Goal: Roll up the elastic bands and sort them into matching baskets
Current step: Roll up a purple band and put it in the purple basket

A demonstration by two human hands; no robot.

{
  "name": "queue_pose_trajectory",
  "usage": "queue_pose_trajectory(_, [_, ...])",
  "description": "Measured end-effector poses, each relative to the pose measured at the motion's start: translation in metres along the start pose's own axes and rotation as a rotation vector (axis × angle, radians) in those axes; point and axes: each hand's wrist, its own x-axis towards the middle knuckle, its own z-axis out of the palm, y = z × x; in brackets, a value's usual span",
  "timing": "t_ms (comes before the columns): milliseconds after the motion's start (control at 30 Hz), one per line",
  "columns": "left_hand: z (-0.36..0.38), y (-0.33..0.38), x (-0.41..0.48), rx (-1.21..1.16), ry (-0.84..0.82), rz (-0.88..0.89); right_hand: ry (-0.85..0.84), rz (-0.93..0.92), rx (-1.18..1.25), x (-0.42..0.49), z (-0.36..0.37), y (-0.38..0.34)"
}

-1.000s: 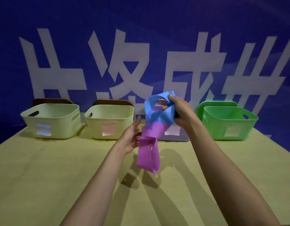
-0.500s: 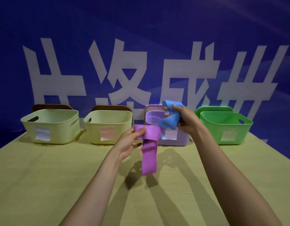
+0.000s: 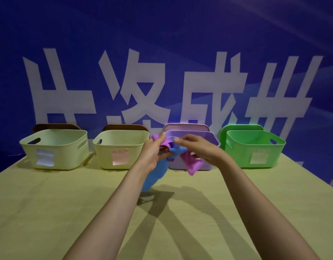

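Left hand (image 3: 152, 154) fingers pinch the tangled blue band (image 3: 154, 178) and purple band (image 3: 192, 165). Right hand (image 3: 203, 150) fingers grip the purple band. Both are held over the worktop (image 3: 49, 212), before the purple basket (image 3: 208, 136). In the same row: left cream basket (image 3: 68, 156), second cream basket (image 3: 105, 156), green basket (image 3: 236, 156).

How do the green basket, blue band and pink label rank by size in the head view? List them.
1. green basket
2. blue band, partly hidden
3. pink label
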Motion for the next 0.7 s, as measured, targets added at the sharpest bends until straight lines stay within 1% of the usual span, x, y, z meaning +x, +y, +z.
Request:
queue_pose_trajectory(33, [0.0, 0.002, 0.0, -0.019, 0.003, 0.0, -0.004, -0.036, -0.038, 0.001, 0.002, 0.001])
queue_pose_trajectory(133, [-0.002, 0.005, 0.001, -0.032, 0.019, 0.002, 0.032, -0.119, 0.006, 0.006, 0.007, 0.003])
queue_pose_trajectory(233, [-0.004, 0.007, 0.0, 0.027, 0.054, -0.008, 0.135, -0.199, -0.055, 0.01, 0.01, -0.002])
queue_pose_trajectory(333, [-0.004, 0.006, -0.001, 0.025, 0.116, 0.0, 0.265, -0.179, 0.006, 0.014, 0.01, -0.008])
queue_pose_trajectory(367, [-0.004, 0.005, -0.002, 0.037, 0.158, 0.029, 0.296, -0.166, 0.042, 0.015, 0.008, -0.009])
queue_pose_trajectory(433, [-0.006, 0.0, -0.004, 0.111, 0.228, 0.171, 0.345, -0.164, 0.073, 0.018, 0.006, -0.011])
queue_pose_trajectory(467, [-0.007, -0.002, -0.007, 0.153, 0.216, 0.262, 0.362, -0.162, 0.076, 0.019, 0.006, -0.013])
queue_pose_trajectory(500, [-0.006, -0.003, -0.011, 0.188, 0.16, 0.327, 0.372, -0.158, 0.077, 0.019, 0.005, -0.014])
queue_pose_trajectory(533, [-0.005, -0.003, -0.013, 0.221, 0.077, 0.356, 0.371, -0.152, 0.082, 0.02, 0.005, -0.015])
queue_pose_trajectory(600, [-0.003, -0.006, -0.014, 0.318, -0.054, 0.351, 0.344, -0.142, 0.088, 0.02, 0.004, -0.017])
queue_pose_trajectory(667, [-0.001, -0.008, -0.012, 0.386, -0.073, 0.347, 0.346, -0.148, 0.054, 0.021, 0.005, -0.018])
queue_pose_trajectory(700, [0.0, -0.008, -0.011, 0.36, -0.068, 0.345, 0.361, -0.149, 0.038, 0.02, 0.005, -0.019])
